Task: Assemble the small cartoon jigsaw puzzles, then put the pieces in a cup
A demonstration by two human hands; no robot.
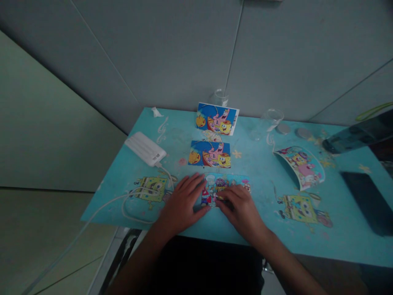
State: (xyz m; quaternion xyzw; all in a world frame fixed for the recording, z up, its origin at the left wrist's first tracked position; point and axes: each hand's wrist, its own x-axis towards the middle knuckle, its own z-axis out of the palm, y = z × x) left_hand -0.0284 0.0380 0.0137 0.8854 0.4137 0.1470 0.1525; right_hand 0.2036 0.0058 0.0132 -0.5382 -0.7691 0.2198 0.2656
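Observation:
A colourful cartoon picture (229,179) lies flat near the front edge of the table, partly covered by both hands. My left hand (181,203) rests at its left side, fingers stretched out, with the fingertips and thumb along the picture's edge. Over the picture's lower middle, the thumb and fingers of my right hand (242,207) are pinched together around something small that I cannot make out. Just behind lies a blue picture sheet (209,154) with pink and yellow cartoon figures. A similar card (217,119) with a white border and barcode is propped up farther back.
A white power bank (145,148) with a cable lies left. Clear plastic cups (272,116) stand at the back, near two round lids (283,129). To the right are a curved cartoon card (302,168), a dark bottle (362,133) and a dark phone-like slab (367,200).

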